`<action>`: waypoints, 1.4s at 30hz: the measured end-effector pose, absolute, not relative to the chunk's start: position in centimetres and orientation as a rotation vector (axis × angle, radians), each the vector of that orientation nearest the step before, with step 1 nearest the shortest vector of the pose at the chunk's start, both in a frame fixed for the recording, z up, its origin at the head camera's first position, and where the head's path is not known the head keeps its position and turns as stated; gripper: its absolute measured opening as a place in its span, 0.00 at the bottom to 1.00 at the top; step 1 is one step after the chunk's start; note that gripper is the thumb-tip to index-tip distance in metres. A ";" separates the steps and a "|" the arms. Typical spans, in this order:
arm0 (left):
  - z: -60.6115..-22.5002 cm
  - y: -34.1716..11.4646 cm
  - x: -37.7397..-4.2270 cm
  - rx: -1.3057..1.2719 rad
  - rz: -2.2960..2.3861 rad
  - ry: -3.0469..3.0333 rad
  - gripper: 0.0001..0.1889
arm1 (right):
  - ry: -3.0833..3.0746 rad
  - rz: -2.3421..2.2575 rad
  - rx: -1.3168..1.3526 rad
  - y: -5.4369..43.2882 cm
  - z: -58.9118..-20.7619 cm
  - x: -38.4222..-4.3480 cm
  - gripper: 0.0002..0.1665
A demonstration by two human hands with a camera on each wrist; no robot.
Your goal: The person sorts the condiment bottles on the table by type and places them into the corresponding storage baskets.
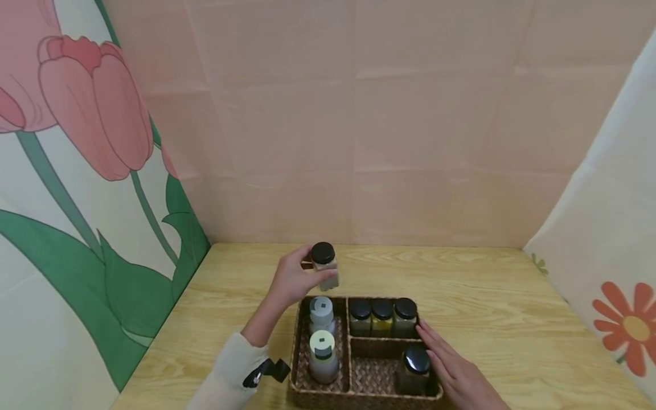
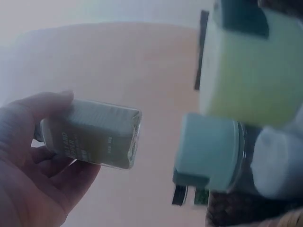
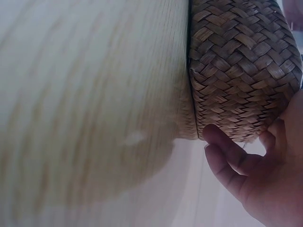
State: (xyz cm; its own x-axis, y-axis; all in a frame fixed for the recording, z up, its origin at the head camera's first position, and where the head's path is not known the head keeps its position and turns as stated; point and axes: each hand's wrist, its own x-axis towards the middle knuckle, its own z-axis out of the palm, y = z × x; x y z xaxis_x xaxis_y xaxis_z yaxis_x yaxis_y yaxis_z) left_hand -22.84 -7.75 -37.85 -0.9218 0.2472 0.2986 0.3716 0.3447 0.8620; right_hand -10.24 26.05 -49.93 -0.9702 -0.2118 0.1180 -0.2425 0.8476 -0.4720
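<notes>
My left hand (image 1: 296, 277) grips a clear spice jar (image 1: 328, 276) with a black lid, held in the air just beyond the back edge of a woven basket (image 1: 369, 394). In the left wrist view, that jar (image 2: 94, 135) shows pale and dark contents and white lettering. My right hand (image 1: 456, 364) rests against the basket's right side; in the right wrist view its fingers touch the woven wall (image 3: 241, 71). The left compartment holds a bottle with a pale blue cap (image 1: 321, 307) and one with a pale green cap (image 1: 323, 344).
Three black-lidded jars (image 1: 382, 310) stand in a row in the back right compartment. Another black-lidded jar (image 1: 416, 367) stands at the right of the front compartment. The wooden table (image 1: 482, 290) meets a plain pink cloth (image 1: 410, 142) behind and flowered cloths at both sides.
</notes>
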 end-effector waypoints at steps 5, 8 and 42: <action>-37.4 -7.2 -21.9 -0.554 -1.708 -2.493 0.24 | -2.952 0.765 0.373 26.2 -50.0 -10.3 0.29; -37.1 -6.8 -21.3 -0.556 -1.740 -2.495 0.24 | -2.937 0.763 0.380 26.2 -50.1 -10.2 0.29; -36.8 -2.3 -15.7 -0.915 -1.608 -2.655 0.26 | -2.906 0.752 0.354 26.3 -50.2 -10.0 0.28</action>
